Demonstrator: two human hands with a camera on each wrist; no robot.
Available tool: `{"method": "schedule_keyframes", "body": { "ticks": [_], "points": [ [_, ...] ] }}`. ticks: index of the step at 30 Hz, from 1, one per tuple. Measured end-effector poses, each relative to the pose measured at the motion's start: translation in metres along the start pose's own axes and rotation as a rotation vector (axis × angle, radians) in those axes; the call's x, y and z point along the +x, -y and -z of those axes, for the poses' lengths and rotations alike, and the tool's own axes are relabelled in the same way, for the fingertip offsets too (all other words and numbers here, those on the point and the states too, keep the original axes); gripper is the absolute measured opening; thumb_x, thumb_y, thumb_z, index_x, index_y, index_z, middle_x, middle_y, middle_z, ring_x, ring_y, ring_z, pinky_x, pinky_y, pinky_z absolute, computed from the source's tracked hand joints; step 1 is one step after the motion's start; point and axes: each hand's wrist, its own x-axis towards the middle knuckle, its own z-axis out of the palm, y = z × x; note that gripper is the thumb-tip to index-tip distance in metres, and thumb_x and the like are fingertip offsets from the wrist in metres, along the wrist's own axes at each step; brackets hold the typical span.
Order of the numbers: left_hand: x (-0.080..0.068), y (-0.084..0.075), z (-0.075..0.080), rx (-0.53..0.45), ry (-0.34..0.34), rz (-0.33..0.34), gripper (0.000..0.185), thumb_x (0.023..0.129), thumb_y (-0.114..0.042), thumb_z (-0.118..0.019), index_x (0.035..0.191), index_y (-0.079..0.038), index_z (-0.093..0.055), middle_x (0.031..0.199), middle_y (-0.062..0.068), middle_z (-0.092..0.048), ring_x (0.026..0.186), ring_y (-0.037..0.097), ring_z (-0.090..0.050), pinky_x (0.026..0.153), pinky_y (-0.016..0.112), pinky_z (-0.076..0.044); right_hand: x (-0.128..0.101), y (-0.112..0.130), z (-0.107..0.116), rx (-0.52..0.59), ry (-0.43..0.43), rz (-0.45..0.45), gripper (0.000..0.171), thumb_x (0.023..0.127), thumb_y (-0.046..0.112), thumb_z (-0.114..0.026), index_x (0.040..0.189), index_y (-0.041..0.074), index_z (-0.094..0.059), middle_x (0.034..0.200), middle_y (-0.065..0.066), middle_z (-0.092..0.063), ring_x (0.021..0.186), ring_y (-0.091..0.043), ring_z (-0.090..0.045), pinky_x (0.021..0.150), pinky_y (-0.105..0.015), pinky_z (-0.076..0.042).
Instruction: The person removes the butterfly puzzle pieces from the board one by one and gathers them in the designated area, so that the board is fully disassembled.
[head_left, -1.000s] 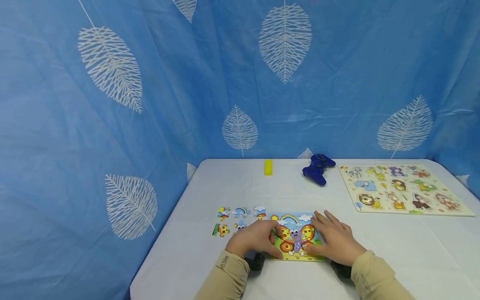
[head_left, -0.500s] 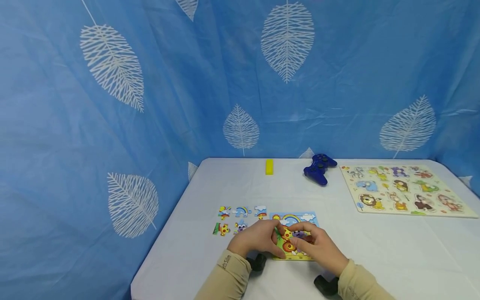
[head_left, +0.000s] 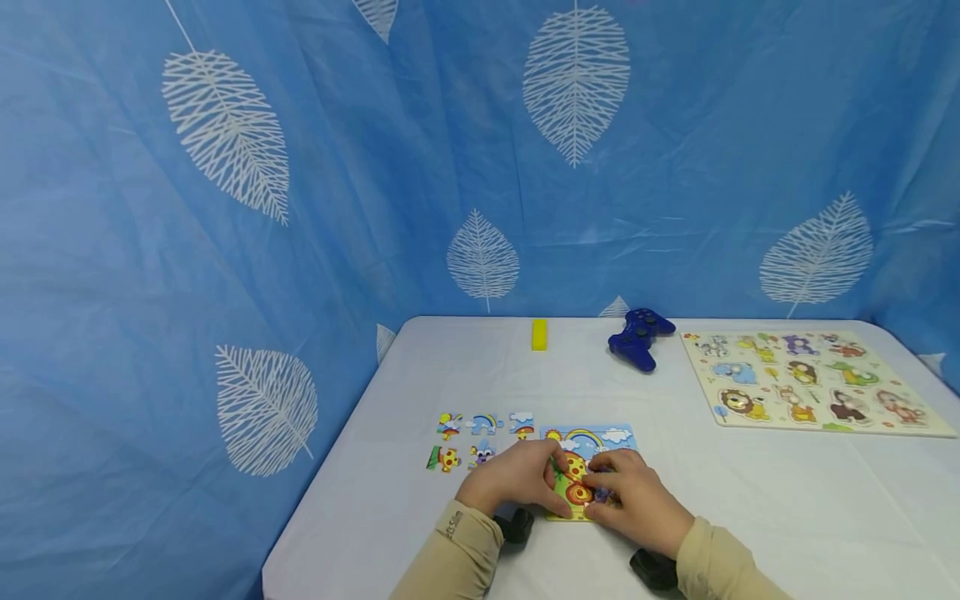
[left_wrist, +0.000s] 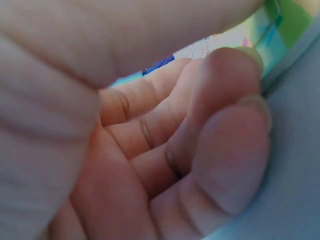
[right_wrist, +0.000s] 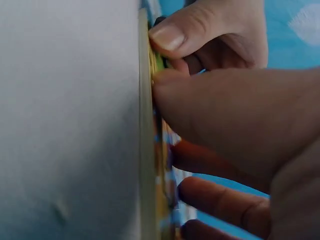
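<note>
A jigsaw puzzle (head_left: 617, 436) with a butterfly and rainbow picture lies in a flat tray near the table's front. My left hand (head_left: 516, 478) holds its left side, with thumb and index on the lower left part. Curled fingers (left_wrist: 230, 150) show near the table in the left wrist view. My right hand (head_left: 641, 505) covers the right half and hides much of the butterfly. In the right wrist view its thumb (right_wrist: 200, 100) presses the picture face close to my left thumb (right_wrist: 172, 37), while its other fingertips touch farther along.
Several loose puzzle pieces (head_left: 486, 424) lie left of the puzzle, some partly behind the left hand. Farther back are a yellow block (head_left: 539, 334) and a blue game controller (head_left: 642, 339). An animal puzzle board (head_left: 813, 379) lies at the right on the white table (head_left: 420, 367).
My right hand has let go of the puzzle's right edge, moved left over its middle, and then shifted slightly over the butterfly. The left hand stays in place.
</note>
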Motion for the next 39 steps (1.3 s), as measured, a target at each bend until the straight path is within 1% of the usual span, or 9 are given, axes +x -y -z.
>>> {"method": "schedule_keyframes", "body": {
  "ticks": [3, 5, 10, 14, 18, 21, 27, 33, 39],
  "points": [
    [0.0005, -0.0008, 0.0001, -0.010, 0.001, 0.006, 0.046, 0.076, -0.023, -0.094, 0.109, -0.015, -0.063, 0.071, -0.008, -0.061, 0.059, 0.006, -0.055, 0.058, 0.021, -0.046, -0.0008, 0.0037, 0.0024, -0.036, 0.016, -0.007, 0.037, 0.085, 0.034, -0.084, 0.116, 0.014, -0.080, 0.111, 0.002, -0.061, 0.108, -0.027, -0.051, 0.080, -0.045, -0.046],
    [0.0009, -0.0010, 0.0003, -0.013, -0.001, 0.007, 0.046, 0.076, -0.023, -0.094, 0.109, -0.015, -0.063, 0.071, -0.008, -0.061, 0.059, 0.006, -0.055, 0.057, 0.021, -0.045, -0.0009, 0.0054, 0.0039, -0.042, 0.021, -0.014, 0.036, 0.085, 0.033, -0.085, 0.115, 0.015, -0.080, 0.105, 0.006, -0.058, 0.103, -0.022, -0.048, 0.076, -0.037, -0.042],
    [0.0014, -0.0012, 0.0004, -0.007, -0.005, 0.004, 0.045, 0.076, -0.024, -0.094, 0.108, -0.015, -0.063, 0.070, -0.008, -0.060, 0.058, 0.006, -0.054, 0.057, 0.021, -0.045, -0.0010, 0.0068, 0.0070, -0.028, 0.028, -0.010, 0.030, 0.085, 0.032, -0.085, 0.112, 0.018, -0.081, 0.098, 0.011, -0.054, 0.098, -0.017, -0.045, 0.072, -0.031, -0.036],
    [0.0007, -0.0019, 0.0011, 0.015, -0.009, 0.000, 0.045, 0.076, -0.026, -0.094, 0.108, -0.015, -0.064, 0.074, -0.008, -0.059, 0.061, 0.006, -0.053, 0.059, 0.021, -0.045, -0.0008, 0.0063, 0.0070, -0.023, 0.027, -0.003, 0.029, 0.085, 0.031, -0.085, 0.111, 0.018, -0.081, 0.098, 0.010, -0.054, 0.096, -0.016, -0.044, 0.072, -0.030, -0.036],
    [0.0007, -0.0026, 0.0014, 0.079, -0.042, -0.019, 0.046, 0.072, -0.030, -0.096, 0.105, -0.017, -0.066, 0.087, -0.009, -0.057, 0.074, 0.004, -0.051, 0.070, 0.021, -0.047, -0.0009, 0.0059, 0.0059, -0.024, 0.021, -0.006, 0.029, 0.084, 0.031, -0.085, 0.110, 0.019, -0.081, 0.098, 0.010, -0.053, 0.097, -0.016, -0.044, 0.073, -0.030, -0.037],
    [0.0013, -0.0031, 0.0017, 0.099, -0.057, -0.025, 0.047, 0.071, -0.031, -0.097, 0.104, -0.019, -0.065, 0.092, -0.010, -0.057, 0.080, 0.002, -0.051, 0.075, 0.020, -0.048, -0.0010, 0.0060, 0.0056, -0.020, 0.016, -0.011, 0.030, 0.084, 0.031, -0.086, 0.110, 0.019, -0.081, 0.098, 0.010, -0.053, 0.097, -0.016, -0.044, 0.073, -0.031, -0.037],
    [0.0024, -0.0011, 0.0030, 0.031, -0.048, -0.014, 0.037, 0.078, -0.022, -0.092, 0.103, -0.019, -0.064, 0.087, -0.012, -0.061, 0.076, 0.000, -0.055, 0.073, 0.020, -0.049, -0.0007, 0.0063, 0.0060, -0.016, 0.018, -0.018, 0.030, 0.084, 0.030, -0.086, 0.111, 0.019, -0.081, 0.100, 0.010, -0.055, 0.098, -0.016, -0.045, 0.074, -0.031, -0.038],
    [0.0045, 0.0041, 0.0043, -0.015, -0.048, -0.047, 0.027, 0.086, -0.013, -0.085, 0.106, -0.016, -0.067, 0.089, -0.010, -0.063, 0.078, -0.001, -0.057, 0.073, 0.019, -0.050, 0.0000, 0.0068, 0.0063, -0.020, 0.026, -0.045, 0.030, 0.083, 0.032, -0.086, 0.109, 0.018, -0.081, 0.100, 0.009, -0.055, 0.099, -0.017, -0.046, 0.076, -0.034, -0.041],
    [0.0043, 0.0042, 0.0077, -0.058, -0.046, -0.080, 0.017, 0.093, -0.007, -0.076, 0.107, -0.013, -0.070, 0.091, -0.005, -0.068, 0.079, -0.003, -0.059, 0.075, 0.018, -0.051, -0.0003, 0.0067, 0.0077, -0.017, 0.030, -0.056, 0.030, 0.083, 0.033, -0.086, 0.109, 0.016, -0.080, 0.099, 0.009, -0.056, 0.100, -0.017, -0.048, 0.081, -0.038, -0.046]
  ]
}}
